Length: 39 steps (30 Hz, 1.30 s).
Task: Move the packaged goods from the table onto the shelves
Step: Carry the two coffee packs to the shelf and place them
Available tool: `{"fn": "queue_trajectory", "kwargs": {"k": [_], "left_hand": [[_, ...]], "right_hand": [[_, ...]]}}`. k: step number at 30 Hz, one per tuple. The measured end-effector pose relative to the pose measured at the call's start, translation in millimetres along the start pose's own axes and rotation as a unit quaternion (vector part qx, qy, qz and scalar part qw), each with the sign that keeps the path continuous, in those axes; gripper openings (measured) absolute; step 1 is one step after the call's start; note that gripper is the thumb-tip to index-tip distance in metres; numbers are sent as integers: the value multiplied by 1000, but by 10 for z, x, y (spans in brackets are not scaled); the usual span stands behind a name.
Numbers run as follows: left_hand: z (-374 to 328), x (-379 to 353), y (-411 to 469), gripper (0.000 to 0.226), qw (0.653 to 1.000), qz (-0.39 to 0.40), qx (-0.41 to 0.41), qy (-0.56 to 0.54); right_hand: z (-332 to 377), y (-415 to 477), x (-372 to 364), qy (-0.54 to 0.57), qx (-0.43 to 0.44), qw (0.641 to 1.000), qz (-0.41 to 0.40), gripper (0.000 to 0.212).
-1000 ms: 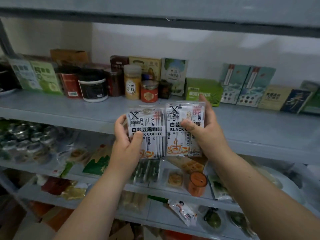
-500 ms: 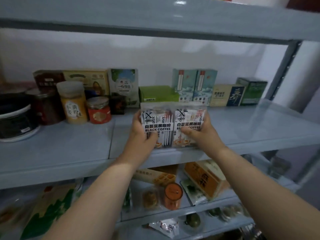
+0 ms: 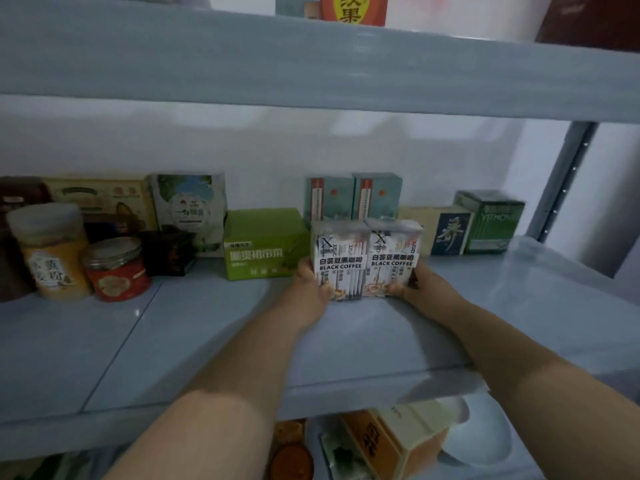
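Two coffee packs [image 3: 367,261] are held upright, side by side and touching, over the middle shelf [image 3: 207,341]. They sit well in from its front edge, just in front of two teal boxes [image 3: 353,197]. A green box [image 3: 263,244] is just to their left and a dark box [image 3: 450,232] is near on their right. Their lower edges are at the shelf surface or just above it; I cannot tell whether they touch it.

The step in hand looks like setting the pair down. To do it well, lower both packs together so that their bottoms land flat. Keep them pressed against each other, as soft packs like these may slump or fan apart. Lean them back on the teal boxes if they will not stand. Let go one side at a time and draw each hand straight back, clear of the green box.

Both forearms reach forward and a little inward over the shelf's front edge, with wrists low. The left hand [image 3: 310,289] grips the left pack by its outer edge, thumb on the front near the bottom. The right hand [image 3: 419,285] grips the right pack the same way, mirrored. The fingers behind the packs are hidden.
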<state>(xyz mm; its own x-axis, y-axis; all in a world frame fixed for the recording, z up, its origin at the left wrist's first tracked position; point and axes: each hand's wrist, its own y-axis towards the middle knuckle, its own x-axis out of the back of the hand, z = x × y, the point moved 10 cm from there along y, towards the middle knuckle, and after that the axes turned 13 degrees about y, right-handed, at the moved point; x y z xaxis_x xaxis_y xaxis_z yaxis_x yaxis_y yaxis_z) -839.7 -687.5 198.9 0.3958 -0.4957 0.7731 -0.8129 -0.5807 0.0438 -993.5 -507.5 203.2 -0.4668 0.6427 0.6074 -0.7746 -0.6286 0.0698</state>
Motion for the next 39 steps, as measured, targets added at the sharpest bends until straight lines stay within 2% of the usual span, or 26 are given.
{"fn": "queue_trajectory", "kwargs": {"k": [3,6,8,12,14,16,17,18,19,21,25,28,31,39], "left_hand": [[-75,-61,213,50,992,-38,6,122],[-20,-50,373,49,977,-81,5,198],[43,-8,380,51,968,-113,15,224],[125,81,267,46,956,-166,22,241],[66,166,181,37,949,-212,-10,232],[-167,182,74,23,928,-251,-94,258],[-307,124,20,13,914,-249,-147,287],[-397,33,-3,15,900,-232,-190,317],[-448,-54,-11,29,890,-211,-217,340],[-387,-139,43,50,896,-178,-211,349],[-291,-137,89,64,907,-151,-165,357],[-285,-148,99,65,904,-147,-160,369],[-197,-158,141,70,918,-125,-120,356],[-56,-228,246,70,947,-83,-77,302]], "right_hand": [[-140,261,104,-53,2,998,14,50],[-229,417,77,-109,21,993,25,45],[-261,470,84,-101,36,994,15,42],[-256,488,149,-12,77,997,-8,47],[-263,491,173,16,88,996,-20,53],[-271,482,201,9,91,995,-41,60],[-274,479,212,7,91,994,-55,62],[-272,472,226,16,94,993,-71,62],[-257,455,251,30,98,991,-88,55],[-202,388,310,47,118,984,-121,41],[68,171,385,16,206,964,-170,40],[160,141,205,-15,223,969,-107,38],[67,214,23,-56,178,982,-28,47],[-17,292,-95,-94,161,982,12,66]]}}
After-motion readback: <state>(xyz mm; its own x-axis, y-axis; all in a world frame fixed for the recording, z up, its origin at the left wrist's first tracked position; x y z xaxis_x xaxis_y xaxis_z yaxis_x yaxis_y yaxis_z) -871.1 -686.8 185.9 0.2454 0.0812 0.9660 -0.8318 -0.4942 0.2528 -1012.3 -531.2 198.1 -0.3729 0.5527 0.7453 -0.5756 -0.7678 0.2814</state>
